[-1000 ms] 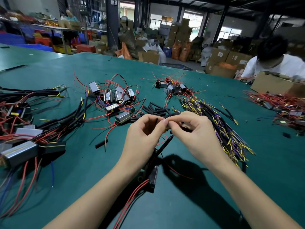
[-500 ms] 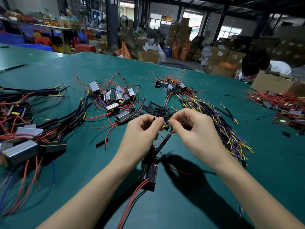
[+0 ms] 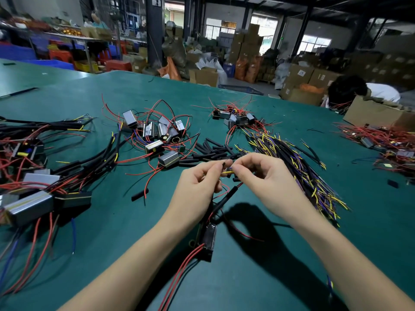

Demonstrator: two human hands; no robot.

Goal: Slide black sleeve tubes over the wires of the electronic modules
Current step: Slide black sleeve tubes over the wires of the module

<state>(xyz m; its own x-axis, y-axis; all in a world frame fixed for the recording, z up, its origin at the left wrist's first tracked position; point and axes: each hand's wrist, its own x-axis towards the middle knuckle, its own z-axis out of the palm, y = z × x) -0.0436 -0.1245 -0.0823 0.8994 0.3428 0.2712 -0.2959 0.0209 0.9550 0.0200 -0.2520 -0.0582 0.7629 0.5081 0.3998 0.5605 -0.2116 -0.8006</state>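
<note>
teal table (image 3: 258, 277), black sleeve tubes (image 3: 213, 151), red wires (image 3: 179, 274)

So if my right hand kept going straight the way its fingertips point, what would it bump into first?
Your right hand points left, pinching the yellow wire, so it would almost at once meet the fingertips of your left hand, which pinch a black sleeve tube. Depth looks about level, though that is hard to confirm.

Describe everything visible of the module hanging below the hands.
The module is a small dark rectangular block with a glossy face, hanging tilted above the green table. Red and black wires leave its lower end toward the camera. From its top, a black sleeved lead and thin red wires rise to the left hand and right hand.
</note>
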